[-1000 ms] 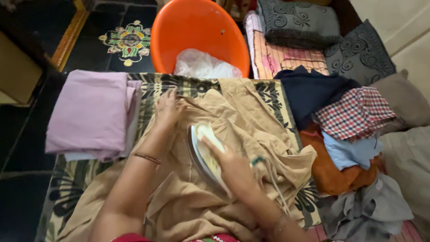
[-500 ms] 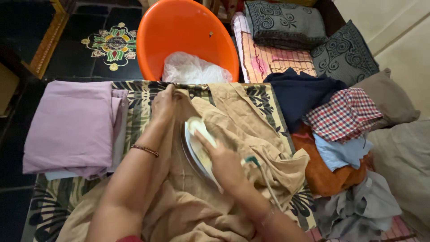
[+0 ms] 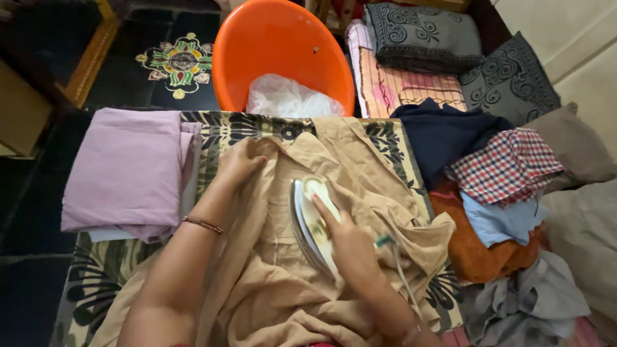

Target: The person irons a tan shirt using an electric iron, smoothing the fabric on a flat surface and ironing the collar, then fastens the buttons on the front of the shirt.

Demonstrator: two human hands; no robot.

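— On the patterned cloth point(image 3: 225, 132) in the middle, what lies under the hands?

— A tan garment point(image 3: 360, 173), spread out and rumpled toward the near right. An iron point(image 3: 312, 222) sits on it, nose pointing to the far side.

— Who holds the iron?

— The right hand point(image 3: 344, 241) is wrapped over its handle, fingers closed around it. A cord point(image 3: 398, 263) trails off just right of that hand.

— And the other hand?

— The left hand point(image 3: 241, 164) lies flat on the garment, fingers spread loosely, pressing the fabric just left of and beyond the iron. It grasps nothing. A bangle point(image 3: 202, 224) circles that wrist.

— What sits around it all?

— To the left, a folded lilac cloth point(image 3: 125, 170) rests on the patterned cloth. On the far side stands an orange tub point(image 3: 276, 48) with a white cloth point(image 3: 286, 99) inside. To the right, a heap of clothes: a navy piece point(image 3: 437, 132), a red checked shirt point(image 3: 508, 167), a pale blue one point(image 3: 498, 222), an orange one point(image 3: 479, 250), and a grey one point(image 3: 520, 308) nearest. Dark patterned cushions point(image 3: 450, 42) lie at the far right.
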